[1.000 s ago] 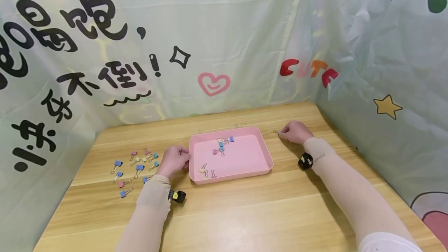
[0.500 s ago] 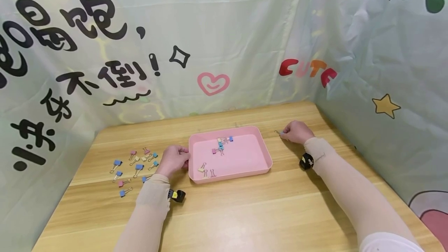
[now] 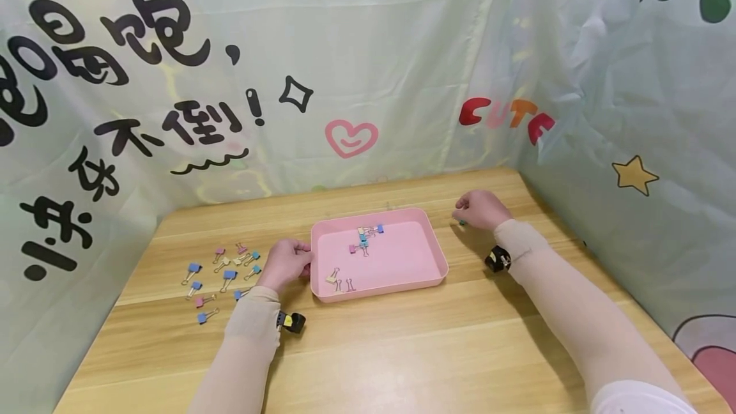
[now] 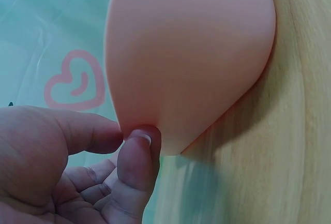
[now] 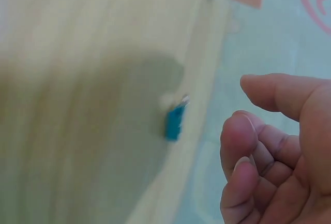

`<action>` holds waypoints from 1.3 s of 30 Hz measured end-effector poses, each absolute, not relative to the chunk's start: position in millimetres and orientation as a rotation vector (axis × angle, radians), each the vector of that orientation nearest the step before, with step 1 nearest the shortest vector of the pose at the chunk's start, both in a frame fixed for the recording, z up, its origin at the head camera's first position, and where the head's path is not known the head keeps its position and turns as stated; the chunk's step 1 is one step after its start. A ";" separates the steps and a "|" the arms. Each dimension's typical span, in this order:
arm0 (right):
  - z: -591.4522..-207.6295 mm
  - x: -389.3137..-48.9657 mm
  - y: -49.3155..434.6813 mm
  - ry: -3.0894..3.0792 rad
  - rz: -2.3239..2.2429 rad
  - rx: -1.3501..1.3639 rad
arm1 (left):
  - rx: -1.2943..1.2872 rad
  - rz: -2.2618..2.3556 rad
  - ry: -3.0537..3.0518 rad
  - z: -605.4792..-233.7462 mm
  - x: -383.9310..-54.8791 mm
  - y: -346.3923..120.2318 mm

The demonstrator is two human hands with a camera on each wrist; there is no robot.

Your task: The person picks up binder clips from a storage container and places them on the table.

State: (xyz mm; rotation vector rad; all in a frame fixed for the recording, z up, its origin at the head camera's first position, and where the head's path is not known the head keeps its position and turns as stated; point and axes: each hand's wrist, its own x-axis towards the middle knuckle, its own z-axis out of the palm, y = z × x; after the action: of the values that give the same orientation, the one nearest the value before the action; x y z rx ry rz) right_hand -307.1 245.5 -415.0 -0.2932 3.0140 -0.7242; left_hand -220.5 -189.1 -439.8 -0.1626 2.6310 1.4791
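My left hand (image 3: 284, 265) pinches the left rim of a shallow pink tray (image 3: 402, 267) between thumb and finger; in the left wrist view the tray wall (image 4: 191, 69) rises from that pinch. Beyond the tray's right side, my right hand (image 3: 485, 209) hovers over the table with its thumb and index finger apart. Just below it lies a teal binder clip (image 5: 175, 123), separate from the fingers in the right wrist view. Several binder clips sit inside the tray, among them a blue one (image 3: 380, 229), a pink one (image 3: 352, 249) and a pale yellow one (image 3: 331, 279).
Left of the tray, several loose binder clips are scattered on the wooden table (image 3: 391, 350), including a blue one (image 3: 229, 275) and a pink one (image 3: 200, 302). A printed curtain (image 3: 402, 50) stands behind the table and along its right edge.
The right hand has let go of the teal binder clip, leaving it on the table, and has lifted slightly up and left. The left hand and tray keep their places.
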 end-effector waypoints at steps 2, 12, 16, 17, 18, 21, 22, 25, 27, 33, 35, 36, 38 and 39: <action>-410.4 -308.9 238.8 3.010 -0.721 -0.304 | -0.163 1.479 2.632 -439.3 -220.2 -188.9; -394.3 -311.8 193.3 2.961 -0.767 -0.390 | -0.166 1.495 2.622 -440.6 -221.0 -188.7; -391.2 -310.9 170.9 2.961 -0.780 -0.427 | -0.163 1.492 2.627 -440.8 -221.7 -189.0; -391.0 -310.9 165.6 2.963 -0.778 -0.436 | -0.160 1.490 2.630 -440.6 -221.6 -189.0; -390.7 -310.7 160.5 2.965 -0.768 -0.449 | -0.160 1.489 2.631 -440.4 -221.6 -188.9; -389.9 -309.4 145.1 2.957 -0.761 -0.464 | -0.161 1.484 2.637 -440.2 -221.2 -188.8; -390.2 -309.0 140.3 2.953 -0.760 -0.477 | -0.162 1.482 2.637 -440.4 -221.1 -188.9; -391.9 -307.0 126.3 2.924 -0.797 -0.490 | -0.166 1.480 2.641 -441.0 -221.0 -189.0; -394.3 -305.6 117.2 2.914 -0.811 -0.513 | -0.164 1.480 2.643 -441.3 -221.1 -189.2; -402.7 -298.9 88.6 2.878 -0.806 -0.591 | -0.163 1.473 2.650 -441.9 -221.9 -189.4; -405.9 -296.9 79.6 2.864 -0.798 -0.620 | -0.169 1.474 2.648 -442.1 -222.0 -189.4; -407.6 -296.4 75.4 2.862 -0.790 -0.648 | -0.170 1.475 2.647 -442.2 -222.0 -189.3; -411.0 -295.0 67.9 2.853 -0.758 -0.687 | -0.175 1.479 2.645 -442.0 -221.6 -188.9; -412.9 -294.5 64.5 2.852 -0.739 -0.708 | -0.179 1.481 2.643 -441.8 -221.4 -188.5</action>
State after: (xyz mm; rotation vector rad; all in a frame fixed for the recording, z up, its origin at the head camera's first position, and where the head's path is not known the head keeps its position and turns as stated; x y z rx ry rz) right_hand -294.5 64.5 -412.9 -0.7078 2.8524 -0.7393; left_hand -221.4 -188.5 -441.8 -0.1793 2.6430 1.4808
